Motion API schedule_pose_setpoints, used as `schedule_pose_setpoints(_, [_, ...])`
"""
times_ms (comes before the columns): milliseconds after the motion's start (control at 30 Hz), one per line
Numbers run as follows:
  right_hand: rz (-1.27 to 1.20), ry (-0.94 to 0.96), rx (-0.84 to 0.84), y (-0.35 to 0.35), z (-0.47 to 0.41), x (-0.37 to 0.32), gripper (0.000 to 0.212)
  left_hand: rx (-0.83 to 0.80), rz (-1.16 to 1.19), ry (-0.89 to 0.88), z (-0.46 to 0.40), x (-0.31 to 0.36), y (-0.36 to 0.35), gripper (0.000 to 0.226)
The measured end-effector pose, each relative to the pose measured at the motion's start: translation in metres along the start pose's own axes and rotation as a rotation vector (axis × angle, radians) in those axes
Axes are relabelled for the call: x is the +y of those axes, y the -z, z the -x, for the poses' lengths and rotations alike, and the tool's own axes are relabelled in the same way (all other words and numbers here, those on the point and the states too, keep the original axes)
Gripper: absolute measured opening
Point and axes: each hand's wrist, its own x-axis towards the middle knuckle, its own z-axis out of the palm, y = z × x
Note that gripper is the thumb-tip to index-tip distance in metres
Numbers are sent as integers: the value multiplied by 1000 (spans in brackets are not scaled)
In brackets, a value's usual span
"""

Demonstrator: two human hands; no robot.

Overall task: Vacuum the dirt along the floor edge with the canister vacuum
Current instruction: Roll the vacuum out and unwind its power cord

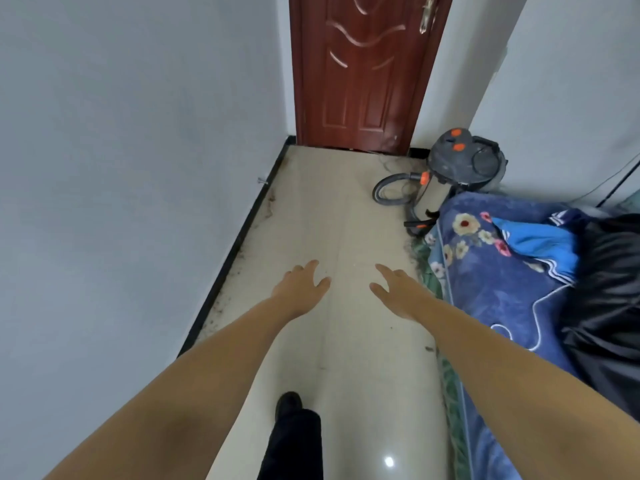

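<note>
A grey canister vacuum (pixel 464 164) with orange buttons and a steel drum stands at the far right of the floor, by the corner of the bed. Its grey hose (pixel 389 188) loops on the tiles to its left. Dark dirt (pixel 239 251) lies scattered along the black skirting at the left wall. My left hand (pixel 301 282) and my right hand (pixel 398 285) reach forward over the floor, fingers spread, holding nothing. Both are well short of the vacuum.
A red-brown door (pixel 360 71) closes the far end of the narrow floor strip. A bed with a blue flowered cover (pixel 491 271) and dark clothing (pixel 609 289) fills the right side. My dark-trousered leg and shoe (pixel 289 420) stand on the tiles below.
</note>
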Motion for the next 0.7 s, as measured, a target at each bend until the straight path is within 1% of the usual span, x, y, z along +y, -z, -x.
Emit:
schedule_pose_setpoints(133, [-48, -63, 48, 37, -83, -15, 61, -50, -60, -60, -93, -5, 48, 61])
schedule_pose_setpoints(267, [-83, -110, 96, 79, -141, -13, 60, -84, -162, -138, -180, 7, 89, 62])
schedule_pose_setpoints(400, [-107, -222, 155, 118, -194, 14, 59, -134, -173, -229, -265, 46, 111, 61])
schedule_pose_setpoints(533, [-133, -306, 168, 155, -255, 46, 59, -151, -186, -330, -353, 91, 122, 59])
schedule_pose_setpoints(700, [-173, -377, 187, 209, -352, 92, 60, -158, -171, -372, -470, 145, 135, 59])
